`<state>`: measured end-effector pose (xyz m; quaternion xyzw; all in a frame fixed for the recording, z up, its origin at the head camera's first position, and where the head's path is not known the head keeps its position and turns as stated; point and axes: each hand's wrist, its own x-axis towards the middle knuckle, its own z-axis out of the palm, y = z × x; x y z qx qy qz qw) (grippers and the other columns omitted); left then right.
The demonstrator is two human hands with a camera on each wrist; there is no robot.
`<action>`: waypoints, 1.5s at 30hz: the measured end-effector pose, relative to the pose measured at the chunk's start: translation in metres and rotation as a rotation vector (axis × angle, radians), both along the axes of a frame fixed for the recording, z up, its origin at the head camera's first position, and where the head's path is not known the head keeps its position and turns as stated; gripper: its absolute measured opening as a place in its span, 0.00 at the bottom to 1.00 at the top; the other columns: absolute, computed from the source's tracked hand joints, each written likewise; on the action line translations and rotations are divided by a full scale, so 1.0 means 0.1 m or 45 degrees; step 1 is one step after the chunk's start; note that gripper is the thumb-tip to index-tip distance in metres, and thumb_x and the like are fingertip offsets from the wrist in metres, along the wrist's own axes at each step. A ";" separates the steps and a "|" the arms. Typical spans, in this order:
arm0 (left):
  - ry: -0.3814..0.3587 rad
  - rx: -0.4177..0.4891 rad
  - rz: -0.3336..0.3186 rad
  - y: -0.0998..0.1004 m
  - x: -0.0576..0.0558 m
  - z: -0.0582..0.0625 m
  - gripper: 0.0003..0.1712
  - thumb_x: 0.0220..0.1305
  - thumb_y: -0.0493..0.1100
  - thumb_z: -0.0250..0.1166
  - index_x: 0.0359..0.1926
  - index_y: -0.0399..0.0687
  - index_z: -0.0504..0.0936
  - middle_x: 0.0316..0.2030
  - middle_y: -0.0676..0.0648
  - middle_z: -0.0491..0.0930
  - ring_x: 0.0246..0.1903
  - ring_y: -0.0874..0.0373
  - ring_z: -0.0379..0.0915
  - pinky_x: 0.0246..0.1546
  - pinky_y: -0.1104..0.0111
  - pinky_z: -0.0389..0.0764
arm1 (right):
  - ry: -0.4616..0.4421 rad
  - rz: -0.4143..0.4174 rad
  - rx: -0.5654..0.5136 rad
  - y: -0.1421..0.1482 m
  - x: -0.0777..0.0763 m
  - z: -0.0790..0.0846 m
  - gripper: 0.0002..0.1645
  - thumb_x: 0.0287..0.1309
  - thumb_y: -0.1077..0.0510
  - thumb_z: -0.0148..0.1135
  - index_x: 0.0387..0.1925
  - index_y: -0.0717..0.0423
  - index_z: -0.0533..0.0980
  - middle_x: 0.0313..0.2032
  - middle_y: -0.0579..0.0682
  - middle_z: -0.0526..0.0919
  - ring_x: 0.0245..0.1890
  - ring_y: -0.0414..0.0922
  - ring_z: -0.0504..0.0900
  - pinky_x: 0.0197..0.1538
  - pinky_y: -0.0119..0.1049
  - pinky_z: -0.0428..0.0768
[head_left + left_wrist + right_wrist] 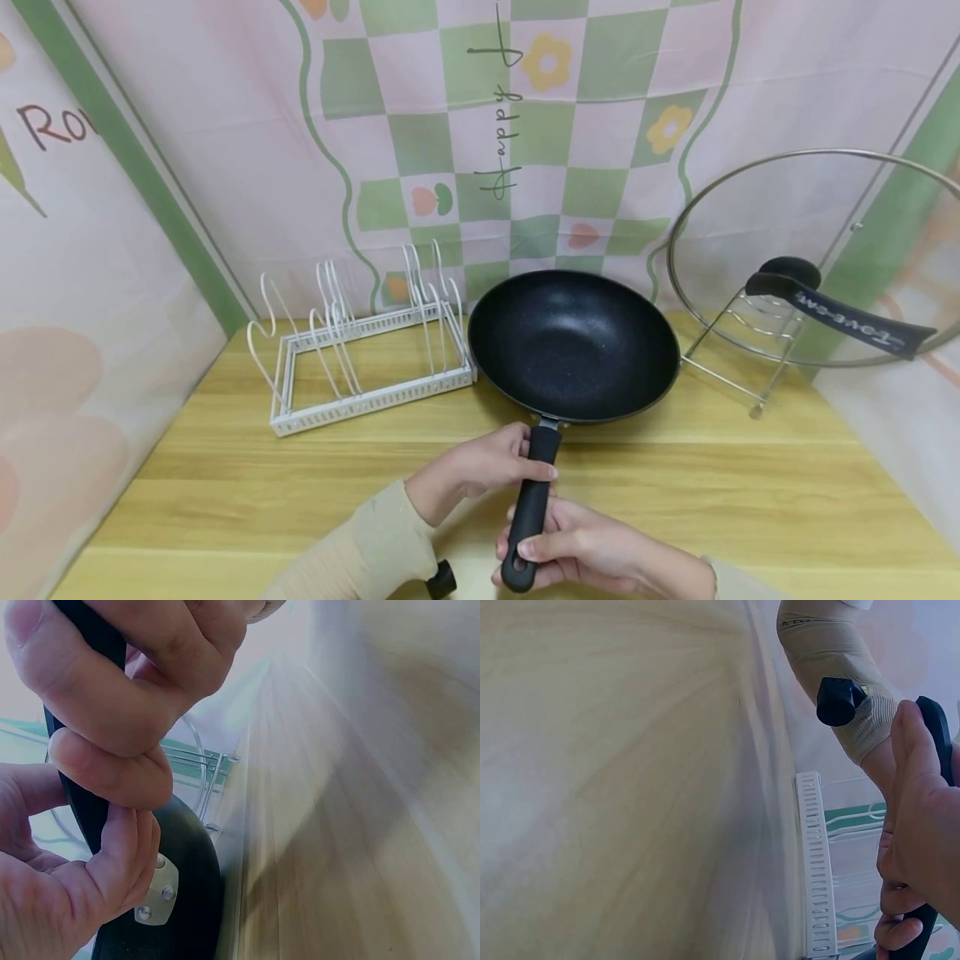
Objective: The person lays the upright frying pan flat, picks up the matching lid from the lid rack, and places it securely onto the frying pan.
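A black wok (573, 346) with a long black handle (534, 500) is at the middle of the table, its bowl facing up. My left hand (487, 462) grips the handle close to the bowl, thumb across the top. Nearer the handle's end, my right hand (585, 546) holds it with the thumb on top and the fingers curled beneath. In the left wrist view both hands wrap the handle, and a riveted metal bracket (159, 892) joins it to the wok's dark side. The right wrist view shows the right hand (926, 817) on the handle.
Left of the wok stands a white rack (367, 404) with upright wire loops, right beside the wok's rim. At the right, a large glass lid (720, 225) with a black handle leans on a metal wire stand (731, 383). A patterned cloth (510, 108) hangs behind the wooden table (675, 492).
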<state>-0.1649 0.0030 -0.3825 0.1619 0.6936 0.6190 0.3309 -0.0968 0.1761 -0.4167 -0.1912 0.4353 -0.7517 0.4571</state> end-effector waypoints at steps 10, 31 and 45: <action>-0.071 0.071 -0.029 0.00 -0.01 -0.01 0.16 0.67 0.27 0.62 0.51 0.36 0.66 0.40 0.30 0.83 0.31 0.57 0.80 0.45 0.64 0.85 | -0.019 -0.016 -0.017 0.00 0.01 0.02 0.15 0.74 0.66 0.50 0.58 0.60 0.61 0.53 0.53 0.81 0.58 0.54 0.82 0.61 0.45 0.78; -0.138 0.123 -0.015 -0.04 0.01 -0.02 0.18 0.67 0.29 0.62 0.53 0.36 0.64 0.41 0.28 0.83 0.33 0.56 0.82 0.48 0.61 0.84 | -0.035 -0.029 -0.023 -0.03 0.04 0.02 0.16 0.74 0.66 0.51 0.57 0.61 0.58 0.55 0.56 0.80 0.58 0.55 0.82 0.61 0.46 0.78; -0.288 0.263 -0.033 -0.12 -0.02 -0.13 0.23 0.73 0.33 0.58 0.63 0.28 0.64 0.40 0.42 0.85 0.38 0.58 0.83 0.55 0.61 0.81 | -0.040 -0.051 0.002 0.05 0.00 -0.06 0.15 0.76 0.64 0.50 0.59 0.60 0.67 0.56 0.56 0.82 0.57 0.48 0.82 0.61 0.45 0.79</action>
